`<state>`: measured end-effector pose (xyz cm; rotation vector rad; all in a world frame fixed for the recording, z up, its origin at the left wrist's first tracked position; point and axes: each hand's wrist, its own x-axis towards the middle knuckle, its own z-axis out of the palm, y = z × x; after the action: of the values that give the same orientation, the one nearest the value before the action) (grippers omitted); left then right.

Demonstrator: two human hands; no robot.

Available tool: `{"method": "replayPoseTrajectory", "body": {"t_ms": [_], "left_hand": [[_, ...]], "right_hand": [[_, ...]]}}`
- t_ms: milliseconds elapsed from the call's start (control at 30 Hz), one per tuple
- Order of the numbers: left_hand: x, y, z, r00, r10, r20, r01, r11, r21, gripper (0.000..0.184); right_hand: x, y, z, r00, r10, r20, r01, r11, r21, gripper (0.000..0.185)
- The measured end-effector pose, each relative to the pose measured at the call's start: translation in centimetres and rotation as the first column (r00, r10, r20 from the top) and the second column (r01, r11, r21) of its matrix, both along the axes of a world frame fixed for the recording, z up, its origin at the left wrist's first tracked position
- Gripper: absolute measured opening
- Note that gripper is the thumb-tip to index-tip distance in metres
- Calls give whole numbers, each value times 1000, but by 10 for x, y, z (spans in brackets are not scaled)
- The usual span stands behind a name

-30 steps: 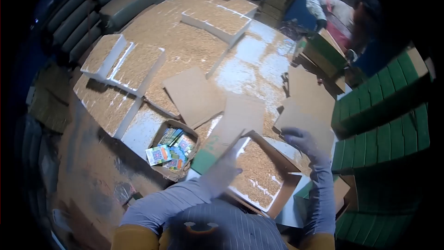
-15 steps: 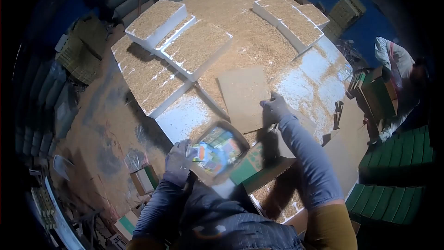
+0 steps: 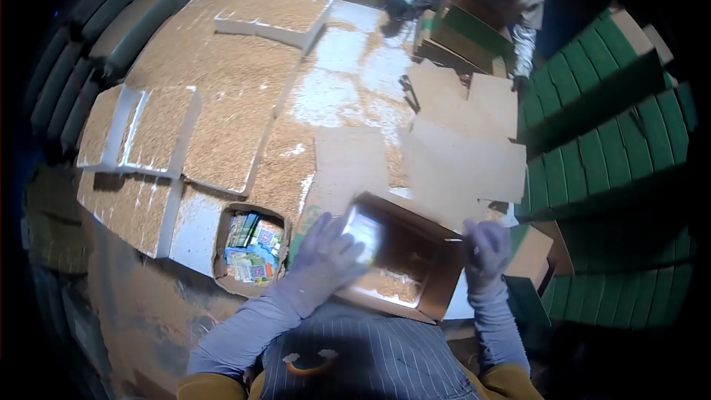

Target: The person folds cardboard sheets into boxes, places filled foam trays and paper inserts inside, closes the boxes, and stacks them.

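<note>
An open cardboard box [image 3: 444,274] stands before me, holding a white-edged block topped with tan grainy material [image 3: 396,287]. My left hand [image 3: 326,252], gloved in grey, spreads its fingers over the box's left side; motion blurs the fingertips, and I cannot tell whether they touch. By the right rim is my right hand [image 3: 486,252], also gloved, its fingers curled in. A thin pale line runs toward those fingers, but what they hold is unclear. Left of my left hand sits a small carton of colourful printed packets [image 3: 252,248].
White-sided blocks with grainy tops [image 3: 159,126] cover the table's left and back. Flat cardboard sheets [image 3: 463,163] lie beyond the box. A co-worker [image 3: 481,0] handles a green-and-brown box [image 3: 470,33] at the back right. Rows of green boxes [image 3: 615,148] stand at right.
The view has turned to the right. My right hand has left the flat cardboard sheet and moved to the open box's right rim. My left hand has gone from the packet carton to the box.
</note>
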<state>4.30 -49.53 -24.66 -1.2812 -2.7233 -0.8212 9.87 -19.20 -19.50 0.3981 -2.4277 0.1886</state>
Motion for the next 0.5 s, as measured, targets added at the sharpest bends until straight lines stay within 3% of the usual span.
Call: {"method": "replayPoseTrajectory", "body": {"t_ms": [33, 100, 133, 167, 200, 300, 333, 367, 400, 467, 500], "left_hand": [[9, 7, -6, 997, -33, -67, 26, 995, -96, 31], [4, 4, 10, 999, 41, 34, -38, 996, -83, 29], [1, 0, 24, 993, 76, 89, -68, 994, -84, 28], [-2, -3, 50, 981, 190, 43, -189, 982, -27, 26], [-7, -4, 57, 970, 242, 14, -243, 969, 41, 25], [-1, 33, 45, 992, -8, 126, 10, 1000, -9, 21], [4, 47, 28, 994, -92, 61, 99, 987, -124, 22], [5, 59, -3, 985, -123, 125, 160, 923, -350, 23], [5, 68, -24, 973, -137, 188, 220, 802, -555, 24], [-2, 67, -24, 948, -121, 295, 258, 835, -487, 24], [-8, 62, -26, 929, -112, 353, 274, 850, -451, 25]], "right_hand": [[27, -3, -10, 996, 8, 91, -12, 999, 51, 48], [61, -17, -20, 935, 44, 351, -85, 991, 101, 45], [71, -25, -26, 831, 89, 549, -129, 991, 35, 38], [76, -34, -36, 767, 72, 638, -161, 984, 83, 33], [77, -41, -44, 685, 115, 719, -189, 982, 23, 29], [59, -58, -71, 476, 213, 853, -257, 961, -97, 23], [49, -64, -89, 400, 219, 890, -264, 957, -117, 22], [46, -65, -97, 322, 224, 920, -269, 953, -138, 21], [50, -62, -95, 343, 248, 906, -263, 951, -161, 19], [51, -53, -92, 382, 293, 876, -264, 943, -201, 17], [51, -46, -66, 347, 261, 901, -173, 962, -212, 23]]}}
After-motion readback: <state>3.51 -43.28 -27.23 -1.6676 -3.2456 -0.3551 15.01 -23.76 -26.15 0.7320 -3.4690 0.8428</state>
